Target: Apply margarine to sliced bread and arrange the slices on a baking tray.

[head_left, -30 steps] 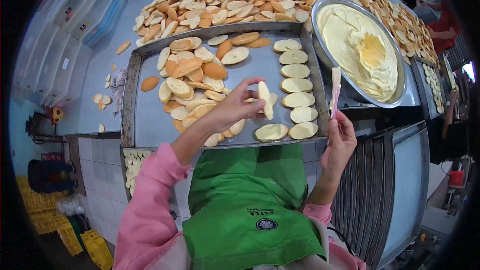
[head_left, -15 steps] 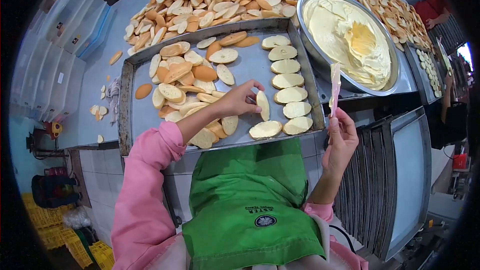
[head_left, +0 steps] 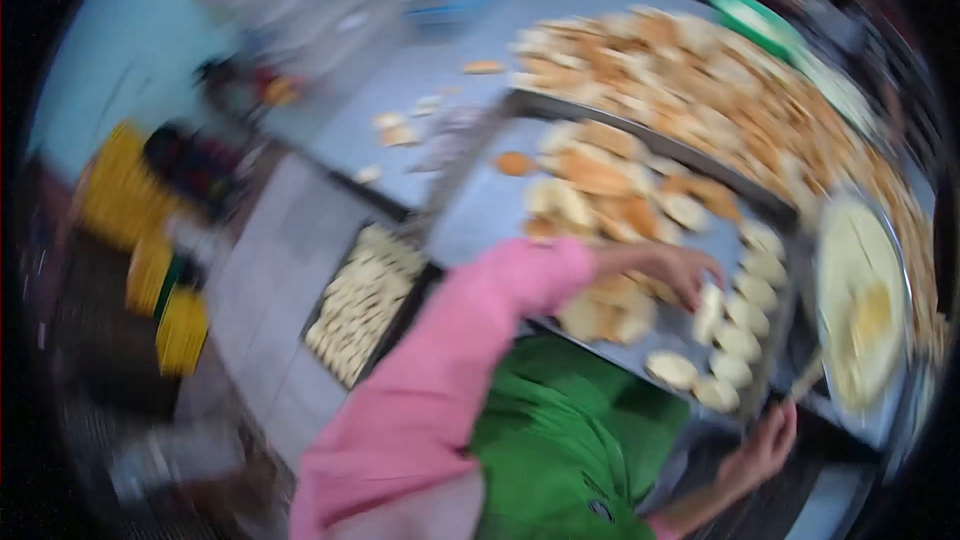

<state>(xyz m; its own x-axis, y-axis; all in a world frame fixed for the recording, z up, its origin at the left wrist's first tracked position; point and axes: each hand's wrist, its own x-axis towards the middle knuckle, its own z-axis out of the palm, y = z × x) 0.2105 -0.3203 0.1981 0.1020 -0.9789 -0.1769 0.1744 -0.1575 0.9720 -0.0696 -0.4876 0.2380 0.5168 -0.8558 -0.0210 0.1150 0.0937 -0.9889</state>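
The whole view is smeared by motion. Over a metal tray (head_left: 475, 225), my left hand (head_left: 682, 275) pinches an oval bread slice (head_left: 708, 316), held on edge. Beside it, a line of cream-coated slices (head_left: 746, 316) runs along the tray's right side. One more coated slice (head_left: 671, 370) lies at the near edge. A heap of plain slices (head_left: 600, 180) fills the tray's middle and left. My right hand (head_left: 762, 452) is closed on the handle of a slim spatula (head_left: 806, 377), its blade near the rim of a bowl of pale yellow cream (head_left: 845, 290).
Behind the tray spreads a large pile of bread slices (head_left: 690, 70), with a green round container (head_left: 755, 22) at its far side. To the left, another tray (head_left: 365, 310) holds many pale pieces. Yellow crates (head_left: 130, 185) and stacked clear bins (head_left: 300, 0) stand farther off.
The view has swung left and tilted, so the tray and bowl now sit farther right. A tray of pale pieces has come into sight at left. Both hands keep their holds.
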